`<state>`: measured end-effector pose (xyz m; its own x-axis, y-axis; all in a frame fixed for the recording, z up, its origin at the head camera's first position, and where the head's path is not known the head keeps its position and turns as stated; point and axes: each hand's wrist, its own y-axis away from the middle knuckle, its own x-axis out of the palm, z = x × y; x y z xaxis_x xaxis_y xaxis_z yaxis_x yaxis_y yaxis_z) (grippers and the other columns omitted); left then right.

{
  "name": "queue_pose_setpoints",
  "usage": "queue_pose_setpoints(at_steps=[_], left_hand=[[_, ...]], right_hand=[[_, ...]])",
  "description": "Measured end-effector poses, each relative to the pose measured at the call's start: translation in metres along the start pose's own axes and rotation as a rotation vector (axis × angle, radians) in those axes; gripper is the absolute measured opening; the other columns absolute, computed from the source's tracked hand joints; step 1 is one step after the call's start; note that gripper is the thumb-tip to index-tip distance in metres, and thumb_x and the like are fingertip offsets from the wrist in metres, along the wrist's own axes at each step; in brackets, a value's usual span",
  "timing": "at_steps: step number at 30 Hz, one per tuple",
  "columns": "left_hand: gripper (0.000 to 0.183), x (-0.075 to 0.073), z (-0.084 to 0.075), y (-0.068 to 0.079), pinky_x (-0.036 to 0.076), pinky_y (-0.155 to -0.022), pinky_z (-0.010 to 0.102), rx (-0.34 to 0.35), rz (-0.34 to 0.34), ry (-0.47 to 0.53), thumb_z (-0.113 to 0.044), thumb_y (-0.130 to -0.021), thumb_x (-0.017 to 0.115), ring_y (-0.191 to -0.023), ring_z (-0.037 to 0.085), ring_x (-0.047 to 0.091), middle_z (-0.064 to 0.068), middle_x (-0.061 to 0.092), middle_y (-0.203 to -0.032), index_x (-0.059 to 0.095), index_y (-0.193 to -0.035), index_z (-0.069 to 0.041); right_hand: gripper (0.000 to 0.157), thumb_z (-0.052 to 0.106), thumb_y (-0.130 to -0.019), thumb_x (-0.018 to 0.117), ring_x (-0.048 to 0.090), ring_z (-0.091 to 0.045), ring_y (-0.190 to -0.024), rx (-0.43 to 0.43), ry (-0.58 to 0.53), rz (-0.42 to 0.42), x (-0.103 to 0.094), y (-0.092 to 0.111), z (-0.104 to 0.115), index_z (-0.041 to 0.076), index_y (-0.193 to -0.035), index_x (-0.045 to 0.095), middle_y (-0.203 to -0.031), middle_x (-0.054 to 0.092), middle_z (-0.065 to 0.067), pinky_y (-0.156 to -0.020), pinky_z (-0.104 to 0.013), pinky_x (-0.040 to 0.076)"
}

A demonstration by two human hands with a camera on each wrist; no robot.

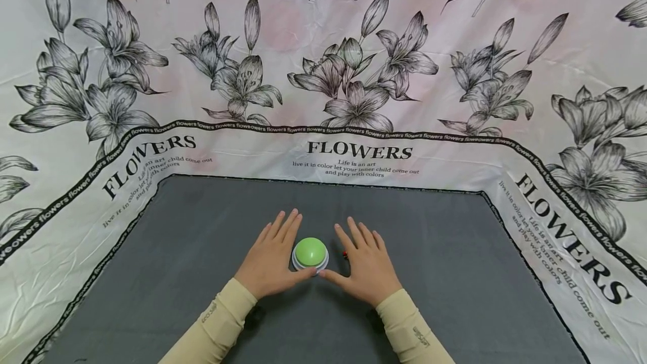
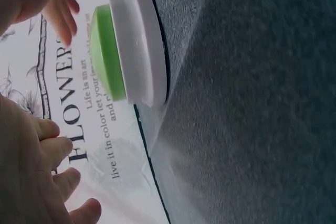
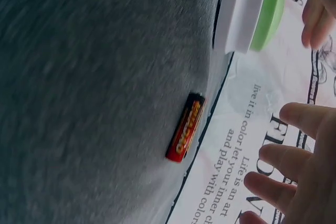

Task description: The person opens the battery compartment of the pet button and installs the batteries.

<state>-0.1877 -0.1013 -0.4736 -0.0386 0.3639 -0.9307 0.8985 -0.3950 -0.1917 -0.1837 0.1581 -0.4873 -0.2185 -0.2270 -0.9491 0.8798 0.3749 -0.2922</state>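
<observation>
A round push button with a green dome (image 1: 310, 251) and white base (image 2: 140, 45) sits on the dark grey cloth, between my two hands. My left hand (image 1: 270, 260) is on its left side, fingers extended and thumb reaching toward the button's near edge. On the other side, my right hand (image 1: 366, 265) spreads its fingers, its thumb pointing at the same near edge. Neither hand grips anything; whether the thumbs touch the base cannot be told. A red and black battery (image 3: 186, 128) lies on the cloth beside the button, mostly hidden behind my right hand in the head view.
The dark grey cloth (image 1: 202, 229) covers the work surface. Around it runs a white border printed "FLOWERS" (image 1: 360, 150), which leads to a floral backdrop (image 1: 354, 60) behind. Tan sleeves (image 1: 222, 319) cover both forearms.
</observation>
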Motion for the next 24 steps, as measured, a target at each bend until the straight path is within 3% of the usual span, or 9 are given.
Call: queue_pose_setpoints(at_steps=[3, 10, 17, 24], left_hand=[[0.112, 0.003, -0.001, -0.001, 0.024, -0.133, 0.061, 0.004, 0.023, 0.005, -0.069, -0.093, 0.07, -0.169, 0.035, 0.018, 0.009, 0.02, -0.182, 0.022, -0.174, -0.009], [0.104, 0.008, 0.0, -0.003, 0.038, -0.126, 0.059, 0.017, 0.046, -0.023, -0.064, -0.095, 0.071, -0.164, 0.031, 0.034, 0.011, 0.032, -0.178, 0.03, -0.172, -0.007], [0.098, 0.011, 0.001, -0.005, 0.045, -0.121, 0.058, 0.025, 0.057, -0.036, -0.062, -0.095, 0.073, -0.158, 0.032, 0.045, 0.013, 0.042, -0.173, 0.038, -0.169, -0.007], [0.092, 0.014, 0.004, -0.004, 0.054, -0.111, 0.057, 0.043, 0.057, -0.025, -0.053, -0.093, 0.081, -0.142, 0.035, 0.062, 0.017, 0.056, -0.161, 0.047, -0.163, -0.003]], right_hand=[[0.106, 0.082, -0.087, 0.07, 0.043, -0.043, -0.157, -0.023, 0.0, 0.012, 0.001, -0.002, 0.004, 0.02, -0.169, 0.041, -0.174, 0.039, -0.017, -0.123, -0.067, 0.036], [0.1, 0.07, -0.09, 0.076, 0.047, -0.042, -0.154, -0.054, -0.059, 0.061, 0.004, -0.008, 0.009, 0.019, -0.169, 0.042, -0.173, 0.04, -0.016, -0.122, -0.066, 0.038], [0.087, 0.053, -0.096, 0.081, 0.058, -0.037, -0.145, -0.075, -0.144, 0.1, 0.01, -0.011, 0.013, 0.016, -0.166, 0.046, -0.163, 0.055, -0.015, -0.119, -0.062, 0.044], [0.082, 0.048, -0.098, 0.08, 0.065, -0.032, -0.138, -0.099, -0.16, 0.128, 0.014, -0.013, 0.016, 0.016, -0.165, 0.047, -0.154, 0.065, -0.009, -0.116, -0.058, 0.047]])
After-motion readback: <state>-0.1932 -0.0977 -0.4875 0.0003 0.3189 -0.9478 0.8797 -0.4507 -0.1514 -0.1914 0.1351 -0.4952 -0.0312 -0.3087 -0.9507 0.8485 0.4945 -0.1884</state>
